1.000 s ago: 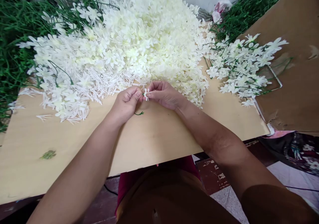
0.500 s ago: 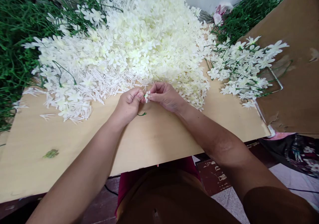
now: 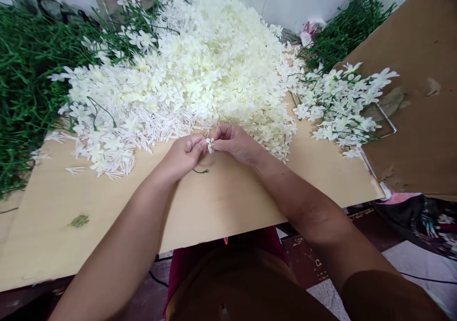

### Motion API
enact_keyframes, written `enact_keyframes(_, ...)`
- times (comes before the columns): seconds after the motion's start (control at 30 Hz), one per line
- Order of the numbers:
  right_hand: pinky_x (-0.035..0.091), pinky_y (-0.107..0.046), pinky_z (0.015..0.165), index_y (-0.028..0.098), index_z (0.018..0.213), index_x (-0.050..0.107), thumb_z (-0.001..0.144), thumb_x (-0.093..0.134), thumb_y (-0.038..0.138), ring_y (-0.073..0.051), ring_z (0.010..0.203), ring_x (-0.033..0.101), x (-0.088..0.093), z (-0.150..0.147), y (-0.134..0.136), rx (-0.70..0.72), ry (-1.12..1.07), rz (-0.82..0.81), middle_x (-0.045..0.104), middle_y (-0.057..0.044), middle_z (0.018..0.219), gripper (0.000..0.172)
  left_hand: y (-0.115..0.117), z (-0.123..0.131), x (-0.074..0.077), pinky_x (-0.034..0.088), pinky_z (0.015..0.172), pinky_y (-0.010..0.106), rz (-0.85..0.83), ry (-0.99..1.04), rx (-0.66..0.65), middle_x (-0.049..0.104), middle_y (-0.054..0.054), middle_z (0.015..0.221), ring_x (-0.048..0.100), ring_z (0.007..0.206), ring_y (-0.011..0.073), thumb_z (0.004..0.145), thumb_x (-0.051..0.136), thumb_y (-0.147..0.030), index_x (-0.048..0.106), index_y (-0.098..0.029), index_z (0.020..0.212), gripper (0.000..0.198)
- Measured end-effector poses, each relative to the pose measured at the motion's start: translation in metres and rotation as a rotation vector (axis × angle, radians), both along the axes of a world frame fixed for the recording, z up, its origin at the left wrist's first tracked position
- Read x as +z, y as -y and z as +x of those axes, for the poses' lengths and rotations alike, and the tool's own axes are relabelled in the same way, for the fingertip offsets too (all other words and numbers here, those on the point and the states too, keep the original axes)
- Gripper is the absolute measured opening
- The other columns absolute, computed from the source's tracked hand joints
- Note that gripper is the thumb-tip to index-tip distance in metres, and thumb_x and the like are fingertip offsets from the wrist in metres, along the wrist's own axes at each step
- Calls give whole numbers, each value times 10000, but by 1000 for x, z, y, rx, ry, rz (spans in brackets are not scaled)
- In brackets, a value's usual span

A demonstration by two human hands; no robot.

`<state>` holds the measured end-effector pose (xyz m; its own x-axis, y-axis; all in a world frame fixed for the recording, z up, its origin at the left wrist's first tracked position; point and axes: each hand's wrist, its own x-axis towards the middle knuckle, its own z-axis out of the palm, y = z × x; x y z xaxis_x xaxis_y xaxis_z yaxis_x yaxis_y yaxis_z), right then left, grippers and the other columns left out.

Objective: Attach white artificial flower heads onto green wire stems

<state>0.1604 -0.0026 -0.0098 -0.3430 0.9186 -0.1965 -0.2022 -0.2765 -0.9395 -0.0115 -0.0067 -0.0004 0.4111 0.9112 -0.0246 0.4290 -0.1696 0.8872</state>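
My left hand point(image 3: 187, 155) is closed in a pinch, and a thin green artificial stem point(image 3: 202, 171) sticks out below its fingers. Against its fingertips is a small white artificial flower point(image 3: 210, 145), which my right hand point(image 3: 235, 143) pinches from the other side. The two hands meet just in front of a big heap of white artificial flowers point(image 3: 214, 59). Part of the stem is hidden inside my left fist.
Green stems point(image 3: 32, 73) pile up at the left, and another green bundle point(image 3: 348, 25) stands at the back right. Flowered sprigs point(image 3: 342, 102) lie beside a brown cardboard sheet point(image 3: 414, 102) on the right. The tabletop point(image 3: 221, 206) bears a greenish stain point(image 3: 78, 221).
The view has shifted slightly, so the table's things appear a little lower. Both hands stay together, and the white flower between the fingertips has turned slightly.
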Motion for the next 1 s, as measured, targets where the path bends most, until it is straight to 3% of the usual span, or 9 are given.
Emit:
enact_keyframes(0.13,420,-209,589,172,695,631,610,766,138,-78,612,569,9,14,-1,201,183,136,646,43,648,163,-2,-16,13,384,582,265,-59,-93,-198,574,8,634,490,589,132,857,542,-413,629,-185,667,309)
enact_keyframes(0.2,457,-234,664,170,741,659,673,681,101,-94,684,608,13,20,-1,259,283,252,684,21,719,99,-4,-25,17,403,604,267,-67,-134,-234,625,23,682,532,625,140,841,568,-457,668,-184,687,329)
enact_keyframes(0.4,451,-281,709,158,759,636,783,547,56,-119,700,572,18,9,-4,50,701,491,674,-18,766,138,-8,-46,14,366,575,268,-106,-276,-46,569,8,614,475,582,131,838,570,-524,598,-188,625,399)
enact_keyframes(0.53,445,-333,779,131,863,679,858,558,86,-202,852,621,26,-19,-10,105,1105,675,711,-97,900,129,-8,-49,11,392,579,257,-120,-239,-90,582,-2,620,499,598,132,766,668,-420,607,-192,647,265)
enact_keyframes(0.67,444,-378,801,83,1026,704,897,596,130,-317,1038,623,32,-39,-12,180,1438,608,699,-209,1105,175,-11,-49,7,386,558,265,-133,-236,21,567,3,611,475,570,134,803,626,-417,653,-190,711,246)
enact_keyframes(0.83,453,-391,871,61,1098,691,918,439,30,-320,1102,609,27,-37,-10,171,1471,659,677,-226,1144,311,-14,-46,3,348,546,277,-80,-271,121,534,-6,574,438,546,135,833,612,-392,624,-198,684,245)
enact_keyframes(1.0,437,-358,899,47,1082,669,949,481,117,-275,1057,596,26,-26,-13,112,1379,698,673,-196,1100,241,-13,-40,5,336,594,294,29,-289,165,547,-11,578,446,573,149,847,612,-362,603,-205,664,241)
